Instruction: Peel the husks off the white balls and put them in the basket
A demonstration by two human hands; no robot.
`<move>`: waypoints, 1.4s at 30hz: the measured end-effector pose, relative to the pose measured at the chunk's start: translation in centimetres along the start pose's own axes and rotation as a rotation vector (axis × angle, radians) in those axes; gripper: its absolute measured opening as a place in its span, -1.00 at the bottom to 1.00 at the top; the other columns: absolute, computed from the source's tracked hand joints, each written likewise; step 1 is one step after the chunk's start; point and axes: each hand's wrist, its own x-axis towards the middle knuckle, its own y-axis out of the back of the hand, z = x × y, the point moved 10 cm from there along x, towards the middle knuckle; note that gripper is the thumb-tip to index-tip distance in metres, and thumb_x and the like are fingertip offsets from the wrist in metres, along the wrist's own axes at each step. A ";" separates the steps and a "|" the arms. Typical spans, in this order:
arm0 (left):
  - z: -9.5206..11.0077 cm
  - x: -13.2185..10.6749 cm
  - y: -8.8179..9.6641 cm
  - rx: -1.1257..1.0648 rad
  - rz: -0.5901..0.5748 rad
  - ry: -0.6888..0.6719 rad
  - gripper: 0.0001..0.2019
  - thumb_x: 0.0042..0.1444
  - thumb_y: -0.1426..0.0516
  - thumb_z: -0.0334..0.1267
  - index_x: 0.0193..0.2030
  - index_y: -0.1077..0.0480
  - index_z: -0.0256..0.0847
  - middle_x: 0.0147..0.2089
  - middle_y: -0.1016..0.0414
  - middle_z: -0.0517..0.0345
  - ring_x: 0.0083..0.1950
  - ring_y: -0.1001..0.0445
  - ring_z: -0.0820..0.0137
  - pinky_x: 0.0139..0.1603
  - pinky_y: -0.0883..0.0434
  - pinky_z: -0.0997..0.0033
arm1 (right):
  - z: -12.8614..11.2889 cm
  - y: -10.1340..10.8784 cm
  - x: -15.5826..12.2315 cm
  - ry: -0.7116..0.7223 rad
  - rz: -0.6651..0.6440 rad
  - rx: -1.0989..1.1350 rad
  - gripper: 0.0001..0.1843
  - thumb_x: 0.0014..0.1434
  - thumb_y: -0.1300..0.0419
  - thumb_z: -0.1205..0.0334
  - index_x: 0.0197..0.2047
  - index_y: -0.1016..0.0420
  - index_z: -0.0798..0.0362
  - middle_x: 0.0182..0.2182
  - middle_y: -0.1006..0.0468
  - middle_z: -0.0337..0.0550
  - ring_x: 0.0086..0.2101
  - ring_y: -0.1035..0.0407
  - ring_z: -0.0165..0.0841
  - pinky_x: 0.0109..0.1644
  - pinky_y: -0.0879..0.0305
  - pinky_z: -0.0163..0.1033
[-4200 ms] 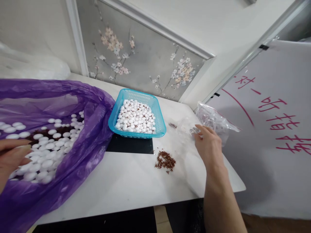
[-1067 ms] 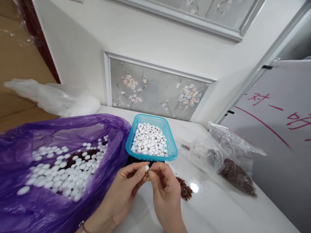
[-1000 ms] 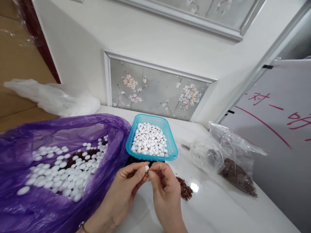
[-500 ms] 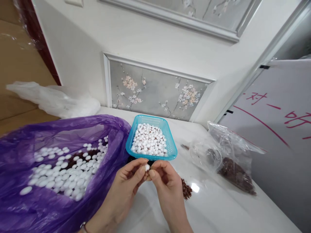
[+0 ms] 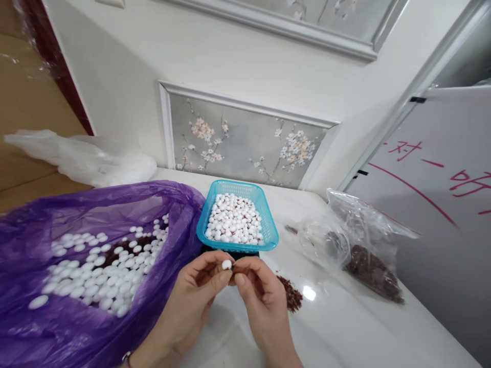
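Observation:
Just in front of the basket, my left hand pinches a small white ball between thumb and fingers. My right hand is closed beside it, fingertips pressed together near the ball's lower side; a tiny dark bit seems to show there, too small to name. The blue plastic basket holds many similar white balls with reddish-brown bits among them. Left of my hands lies an opened purple plastic bag with more white balls. A pile of reddish-brown bits lies beside my right hand.
On the white table, a clear plastic cup lies at the right, next to a clear bag of brown material. A whitish plastic bag rests at the back left. The panelled wall stands behind, and a whiteboard at the right.
The white ball has turned or shifted slightly left and up in my left fingertips and shows more fully. My right fingertips have moved slightly apart from it. The view has shifted a little.

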 end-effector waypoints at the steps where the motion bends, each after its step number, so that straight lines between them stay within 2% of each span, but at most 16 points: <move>1: 0.1 0.0 -0.1 0.000 -0.012 -0.008 -0.86 -0.07 -0.31 -0.36 -0.31 -0.54 -0.16 -0.31 -0.48 0.20 -0.28 -0.42 0.44 -0.22 -0.38 0.52 | -0.1 0.0 -0.1 0.010 -0.002 -0.006 -0.89 0.21 -0.12 0.31 -0.22 -0.47 -0.01 -0.36 -0.50 -0.22 -0.34 -0.42 -0.41 -0.25 -0.40 -0.32; 5: 0.4 -0.2 -0.6 -0.014 -0.065 -0.035 -0.94 -0.03 -0.27 -0.36 -0.36 -0.52 -0.18 -0.35 -0.45 0.22 -0.33 -0.42 0.45 -0.24 -0.36 0.50 | -0.4 0.2 -0.2 0.045 0.005 -0.077 -0.86 0.24 -0.09 0.32 -0.23 -0.48 0.01 -0.39 -0.49 -0.22 -0.36 -0.41 -0.42 -0.28 -0.37 -0.35; 12: 0.3 -0.1 -0.1 0.006 -0.036 -0.031 -0.95 -0.02 -0.25 -0.39 -0.39 -0.50 -0.18 -0.34 -0.44 0.22 -0.33 -0.40 0.45 -0.23 -0.34 0.47 | -0.5 0.3 -0.3 0.059 -0.001 -0.114 -0.85 0.25 -0.07 0.31 -0.24 -0.47 0.03 -0.40 -0.48 -0.21 -0.37 -0.41 -0.41 -0.29 -0.36 -0.33; 20: 0.5 -0.3 -0.8 0.012 -0.080 -0.039 -0.97 -0.02 -0.26 -0.38 -0.41 -0.53 -0.18 -0.38 -0.45 0.21 -0.35 -0.39 0.44 -0.25 -0.36 0.45 | -0.2 0.5 -0.4 0.032 0.025 -0.078 -0.86 0.23 -0.10 0.30 -0.25 -0.49 0.00 -0.41 -0.51 -0.23 -0.40 -0.43 -0.42 -0.31 -0.39 -0.34; 27: 2.0 -1.2 -1.8 0.148 -0.212 -0.232 -0.83 -0.12 -0.32 -0.43 -0.35 -0.56 -0.10 -0.40 -0.47 0.19 -0.34 -0.37 0.41 -0.31 -0.35 0.48 | -0.8 1.0 -0.4 0.061 0.055 -0.113 -0.87 0.21 -0.12 0.34 -0.30 -0.49 0.00 -0.47 -0.49 -0.27 -0.46 -0.41 -0.45 -0.39 -0.35 -0.40; 33: 2.7 -1.6 -2.5 0.190 -0.263 -0.307 -0.75 -0.10 -0.30 -0.46 -0.30 -0.57 0.00 -0.38 -0.49 0.19 -0.34 -0.40 0.38 -0.29 -0.37 0.41 | -0.9 0.8 -0.4 0.058 0.028 -0.145 -0.85 0.22 -0.11 0.36 -0.29 -0.49 0.00 -0.48 -0.49 -0.28 -0.46 -0.40 -0.46 -0.39 -0.34 -0.42; 38: 2.5 -1.7 -2.5 0.220 -0.266 -0.297 -0.73 -0.04 -0.25 -0.49 -0.28 -0.57 0.03 -0.29 -0.51 0.15 -0.25 -0.44 0.33 -0.23 -0.40 0.38 | -0.8 0.9 -0.5 0.038 0.031 -0.184 -0.86 0.21 -0.12 0.34 -0.31 -0.50 0.03 -0.48 -0.49 -0.25 -0.45 -0.40 -0.43 -0.39 -0.33 -0.38; 42: 2.0 -1.5 -2.0 0.245 -0.229 -0.259 -0.78 -0.02 -0.24 -0.47 -0.32 -0.56 -0.01 -0.32 -0.51 0.16 -0.25 -0.45 0.33 -0.21 -0.40 0.38 | -0.8 0.7 -0.4 0.038 0.024 -0.209 -0.84 0.21 -0.10 0.33 -0.31 -0.52 0.02 -0.48 -0.48 -0.24 -0.44 -0.39 -0.43 -0.38 -0.33 -0.37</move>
